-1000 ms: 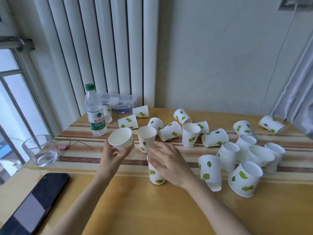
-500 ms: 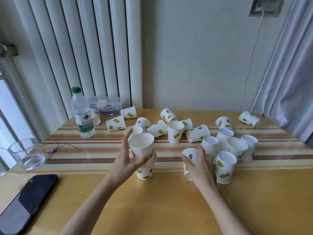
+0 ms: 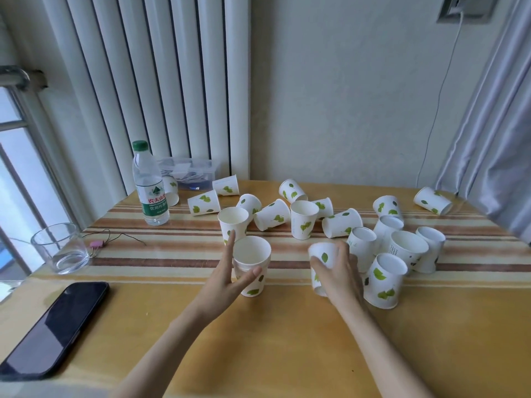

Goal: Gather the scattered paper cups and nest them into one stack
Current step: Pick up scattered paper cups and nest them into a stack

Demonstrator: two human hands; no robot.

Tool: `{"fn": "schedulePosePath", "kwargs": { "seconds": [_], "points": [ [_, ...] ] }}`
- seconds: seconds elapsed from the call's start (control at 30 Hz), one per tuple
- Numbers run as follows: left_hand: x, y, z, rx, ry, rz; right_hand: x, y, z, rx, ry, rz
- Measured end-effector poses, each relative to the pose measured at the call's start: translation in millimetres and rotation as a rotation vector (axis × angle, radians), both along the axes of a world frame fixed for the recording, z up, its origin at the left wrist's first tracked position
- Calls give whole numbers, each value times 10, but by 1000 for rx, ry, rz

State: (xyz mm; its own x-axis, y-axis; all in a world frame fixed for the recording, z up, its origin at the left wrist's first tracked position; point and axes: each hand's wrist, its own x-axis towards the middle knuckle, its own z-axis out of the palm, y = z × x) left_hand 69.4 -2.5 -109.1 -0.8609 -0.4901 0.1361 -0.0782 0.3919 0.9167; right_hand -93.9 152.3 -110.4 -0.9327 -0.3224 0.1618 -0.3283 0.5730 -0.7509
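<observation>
holding a short stack (image 3: 253, 265) of nested paper cups upright on the worktop (image 3: 273, 340), left hand (image 3: 227, 278) cups it with fingers spread loosely, thumb across the front, index up along the far side. stack looks like two cups, exact count hard to tell. right hand (image 3: 337, 272) is wrapped around one single cup (image 3: 323, 258), fingers clamped on its wall, cup tilted, mouth side hidden.

rest of the loose cups (image 3: 304, 222) spread over the striped mat (image 3: 172, 242) behind and right of the hands: roughly six upright or near upright, about ten lying on their sides, roughly sixteen loose in all. one upright cup (image 3: 232, 224) stands just behind the stack. a cluster of five stands just right of the right hand.

other things: one water bottle (image 3: 149, 185) with green cap, one glass tumbler (image 3: 59, 248) at left, one black phone (image 3: 54, 330) face up near the front left edge, one clear plastic box (image 3: 189, 175) at the back, one pink clip (image 3: 96, 244) on a thin wire.
</observation>
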Motion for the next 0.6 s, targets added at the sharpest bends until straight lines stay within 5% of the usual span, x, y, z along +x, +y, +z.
{"fn": "schedulePosePath", "kwargs": {
  "seconds": [0.1,0.2,0.6],
  "points": [
    [27,6,-41,63,14,35,206,-96,341,-612,-137,231],
    [86,-77,-159,54,2,81,421,-251,594,-836,-135,492],
    [17,-151,-339,82,83,119,546,-509,120,-347,-187,749]
  ]
}}
